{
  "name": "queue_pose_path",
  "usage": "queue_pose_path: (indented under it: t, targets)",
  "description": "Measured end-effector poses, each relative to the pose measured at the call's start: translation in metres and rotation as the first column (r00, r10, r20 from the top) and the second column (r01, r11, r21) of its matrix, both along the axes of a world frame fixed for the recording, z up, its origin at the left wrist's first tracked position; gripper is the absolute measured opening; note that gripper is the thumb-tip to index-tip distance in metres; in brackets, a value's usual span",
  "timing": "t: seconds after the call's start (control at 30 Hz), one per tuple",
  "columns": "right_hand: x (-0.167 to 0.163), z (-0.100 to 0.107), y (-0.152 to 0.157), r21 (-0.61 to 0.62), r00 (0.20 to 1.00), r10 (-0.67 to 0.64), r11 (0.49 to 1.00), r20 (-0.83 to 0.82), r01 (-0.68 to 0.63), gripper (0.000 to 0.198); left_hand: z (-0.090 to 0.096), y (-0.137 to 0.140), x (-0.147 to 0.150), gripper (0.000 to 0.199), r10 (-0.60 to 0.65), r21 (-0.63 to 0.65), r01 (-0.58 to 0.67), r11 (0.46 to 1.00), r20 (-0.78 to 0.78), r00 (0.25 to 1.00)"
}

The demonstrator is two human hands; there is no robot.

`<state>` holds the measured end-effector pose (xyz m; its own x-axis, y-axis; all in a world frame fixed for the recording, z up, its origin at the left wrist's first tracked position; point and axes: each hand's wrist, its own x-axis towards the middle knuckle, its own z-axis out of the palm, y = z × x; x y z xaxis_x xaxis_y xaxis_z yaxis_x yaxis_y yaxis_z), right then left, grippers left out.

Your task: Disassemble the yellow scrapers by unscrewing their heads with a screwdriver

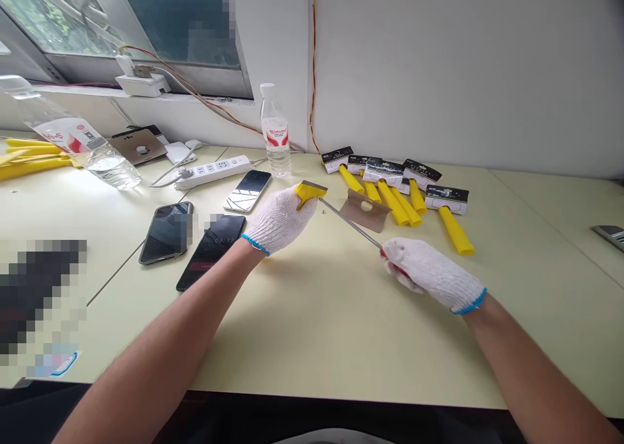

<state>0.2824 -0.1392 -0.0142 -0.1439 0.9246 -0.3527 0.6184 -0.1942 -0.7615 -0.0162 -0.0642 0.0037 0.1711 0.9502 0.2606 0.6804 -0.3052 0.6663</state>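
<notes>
My left hand (281, 222), in a white knit glove with a blue cuff, is closed around a yellow scraper (309, 192) with a thin metal blade along its top edge. My right hand (431, 272), gloved the same way, grips the red handle of a screwdriver (351, 224). Its long metal shaft points left, and the tip meets the scraper's head, or lies very near it. A tiny metal piece (322, 211), perhaps a screw, lies on the table just below the tip. Behind the shaft rests a bent brown plate (364, 211) with an oval hole.
Several yellow-handled scrapers (455, 229) with black-and-white card sleeves lie at the back right. Phones (247, 191) and a timer phone (209, 252) lie left, near a power strip (214, 172). Water bottles (275, 132) stand behind; more yellow pieces (34, 161) lie far left.
</notes>
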Motion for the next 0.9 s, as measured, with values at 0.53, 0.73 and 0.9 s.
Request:
queue_pose_path:
  t: [0.53, 0.73, 0.9]
  targets:
    - [0.000, -0.004, 0.002, 0.060, 0.990, -0.089, 0.995, 0.109, 0.083, 0.060, -0.008, 0.002, -0.002, 0.023, 0.015, 0.096, -0.007, 0.995, -0.076, 0.997]
    - [-0.004, 0.002, -0.001, -0.023, 0.995, -0.074, 0.997, -0.064, 0.072, 0.062, -0.008, 0.002, -0.003, 0.024, 0.002, 0.104, 0.007, 0.995, -0.091, 0.996]
    - [-0.007, 0.006, -0.001, 0.107, 0.986, -0.080, 0.992, 0.148, 0.064, 0.055, -0.006, 0.002, -0.002, 0.024, 0.026, 0.066, -0.021, 0.998, -0.070, 0.997]
